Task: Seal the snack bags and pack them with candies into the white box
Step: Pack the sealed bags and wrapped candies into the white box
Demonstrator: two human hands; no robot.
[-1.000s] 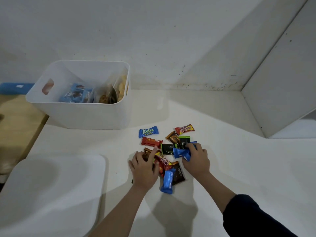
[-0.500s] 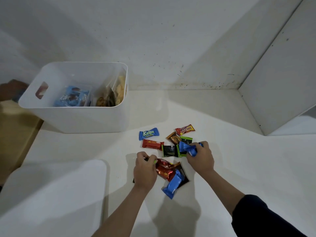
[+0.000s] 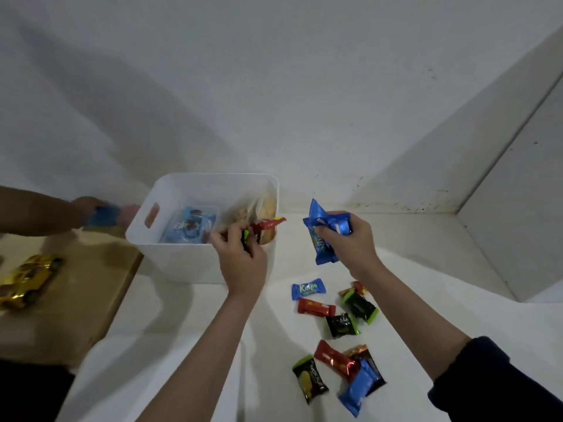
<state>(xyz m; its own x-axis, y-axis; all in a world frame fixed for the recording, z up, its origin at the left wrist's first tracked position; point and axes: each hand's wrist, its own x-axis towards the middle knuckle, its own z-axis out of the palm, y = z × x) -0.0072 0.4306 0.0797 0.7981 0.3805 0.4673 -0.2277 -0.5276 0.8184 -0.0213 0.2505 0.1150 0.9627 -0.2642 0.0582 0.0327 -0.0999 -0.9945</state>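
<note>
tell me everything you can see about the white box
The white box is an opaque, plastic-looking bin with rounded corners and an open top, standing upright on the white table near the wall. Its left end wall has an oval handle cutout. Inside lie a blue snack pack and clear snack bags leaning against the right wall. The left hand, gripping red and green candies, hovers at its front right rim; whether it touches the rim is unclear.
</note>
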